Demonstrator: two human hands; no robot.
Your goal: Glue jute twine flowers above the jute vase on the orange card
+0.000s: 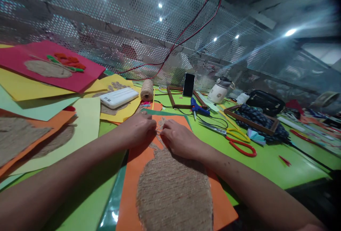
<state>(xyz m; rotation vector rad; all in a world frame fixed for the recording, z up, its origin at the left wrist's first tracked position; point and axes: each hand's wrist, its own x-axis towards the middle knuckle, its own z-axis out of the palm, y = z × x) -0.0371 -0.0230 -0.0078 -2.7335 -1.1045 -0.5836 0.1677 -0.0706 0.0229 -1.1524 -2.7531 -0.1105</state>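
An orange sheet (130, 192) lies in front of me, bearing a large rounded shape of brown twine (176, 192). Above that shape, small twine curls (161, 122) show between my two hands. My left hand (140, 129) rests at the sheet's upper left, its fingers curled together beside the curls. From the right, my right hand (179, 138) bends its fingers down onto the same twine detail, over the top of the large shape. Whatever the fingertips pinch is too small and hidden to make out.
Left are stacked coloured sheets (87, 131) and a white power bank (119, 97). Behind stand a twine spool (147, 90), a phone (188, 84) and a white bottle (218, 91). Rightward lie a blue glue gun (198, 108), scissors (241, 145) and a wooden frame (270, 126).
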